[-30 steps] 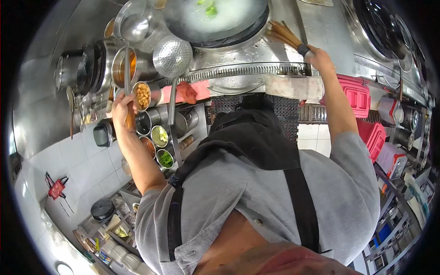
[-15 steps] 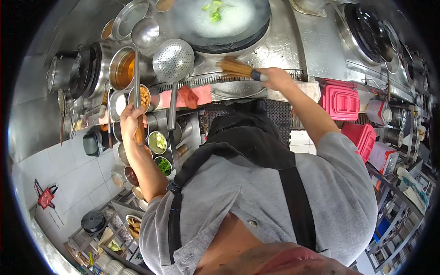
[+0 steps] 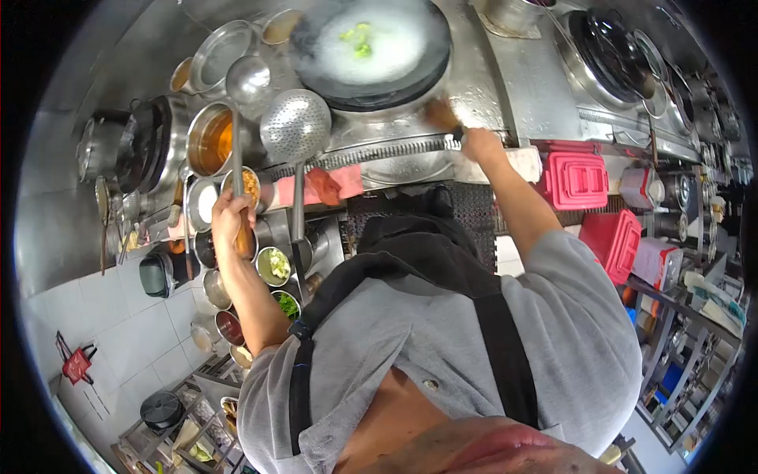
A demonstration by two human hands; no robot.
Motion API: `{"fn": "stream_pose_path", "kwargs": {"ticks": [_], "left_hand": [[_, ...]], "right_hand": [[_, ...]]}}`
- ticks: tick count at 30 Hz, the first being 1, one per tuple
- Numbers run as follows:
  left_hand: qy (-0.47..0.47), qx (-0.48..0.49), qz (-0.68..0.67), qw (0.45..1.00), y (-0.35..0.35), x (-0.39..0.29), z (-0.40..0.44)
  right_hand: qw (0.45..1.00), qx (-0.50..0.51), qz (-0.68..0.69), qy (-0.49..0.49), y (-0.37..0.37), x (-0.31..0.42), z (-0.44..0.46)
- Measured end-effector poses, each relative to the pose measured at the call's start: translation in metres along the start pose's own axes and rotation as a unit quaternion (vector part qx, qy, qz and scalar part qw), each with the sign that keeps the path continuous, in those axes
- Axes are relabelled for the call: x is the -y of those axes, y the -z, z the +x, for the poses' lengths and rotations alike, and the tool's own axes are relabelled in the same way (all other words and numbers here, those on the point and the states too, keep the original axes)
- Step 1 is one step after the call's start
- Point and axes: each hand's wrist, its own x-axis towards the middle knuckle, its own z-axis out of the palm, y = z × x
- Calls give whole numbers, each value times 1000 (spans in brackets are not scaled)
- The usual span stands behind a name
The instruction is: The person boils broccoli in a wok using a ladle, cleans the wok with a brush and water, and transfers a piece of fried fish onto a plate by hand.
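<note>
I have the left hand (image 3: pixel 233 217) folded around the handle of the ladle (image 3: pixel 249 77), whose bowl sits beyond it, between a strainer pan (image 3: pixel 222 57) and the perforated skimmer (image 3: pixel 294 125); just beside that handle is a container of brown pieces (image 3: pixel 252 186), with a pot of orange liquid (image 3: pixel 210 145) next to it. My right hand (image 3: pixel 482 147) is closed on the dark grip of the bamboo brush (image 3: pixel 442 116), its motion-blurred bristles over the steel desk (image 3: pixel 482 83), near the front rim of the wok; I cannot tell whether they touch the metal. The wok (image 3: pixel 379 98) holds cloudy, frothy liquid with green pieces (image 3: pixel 359 39) in it; a red cloth (image 3: pixel 324 186) lies on a pink cloth (image 3: pixel 350 179) along the front edge, and a pale cloth (image 3: pixel 517 164) lies near my right hand.
</note>
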Motion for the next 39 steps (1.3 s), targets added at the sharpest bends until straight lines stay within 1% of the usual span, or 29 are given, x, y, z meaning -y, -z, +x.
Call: {"fn": "stream_pose_path", "kwargs": {"ticks": [1,3,5,6,7,10,11,12,14,16,17,19,20,21,23,24,25,26,27,28,29,31,32,34,35,36,37,38,39], "left_hand": [[-10,2,1,1000,0,0,1],[-23,7,18,1000,5,4,4],[-26,-2,-21,999,3,5,1],[-20,9,-34,999,6,11,2],[-31,21,-54,998,10,22,7],[-23,23,-192,981,-12,26,-3],[-11,46,-271,962,-20,32,1],[-1,70,-344,936,-27,41,7],[-11,104,-388,916,-52,54,13],[0,211,-433,876,-80,71,21],[22,200,-395,896,-101,54,2],[-2,312,-403,861,-141,62,3],[2,354,-363,862,-158,61,-1],[54,372,-261,889,-172,56,-6],[-119,365,-205,901,-192,62,-7],[-224,303,1,926,-184,54,-6],[-333,230,63,912,-200,89,29],[-326,210,59,920,-183,92,32],[-269,214,21,939,-168,92,31],[-214,219,-18,952,-154,92,33],[-184,225,-69,954,-144,113,47],[-122,158,-13,980,-102,120,30],[-141,130,2,981,-94,152,37],[-180,50,88,978,-79,193,33],[-86,96,212,969,-61,166,7],[-95,80,117,985,-55,199,1],[-64,102,148,982,-49,208,-7],[-71,84,267,957,-42,199,-26],[-16,68,200,977,-43,212,-37]], "right_hand": [[996,4,26,80,10,10,-17],[990,41,65,121,14,-3,-28],[989,-36,112,85,-3,-37,-29],[989,-29,144,29,14,-39,-41],[988,-55,139,-24,6,-50,-45],[991,-92,69,-63,-58,-106,-33],[989,-62,62,-123,-56,-102,-42],[989,-57,29,-130,-54,-100,-45],[959,-273,71,-15,-71,-84,-41],[952,-241,159,106,-33,-17,-62],[930,-131,316,133,-17,22,-78],[806,66,563,169,21,104,-116],[720,149,653,179,39,134,-131],[744,128,632,176,47,146,-132],[795,102,584,131,48,153,-124],[825,80,545,127,44,140,-114],[855,-14,499,144,33,119,-103],[859,-58,485,156,33,101,-98],[879,-105,412,217,20,60,-78],[958,-116,216,151,53,67,-98],[966,-100,178,160,51,43,-92],[979,-86,66,173,56,21,-84],[974,-105,12,199,49,7,-70],[973,-124,2,193,51,7,-48],[973,-134,-4,186,53,7,-34],[971,-141,-8,191,60,12,-27],[967,-161,22,194,68,23,-18],[960,-184,62,202,71,44,-3],[953,-208,76,208,77,64,8]]}}
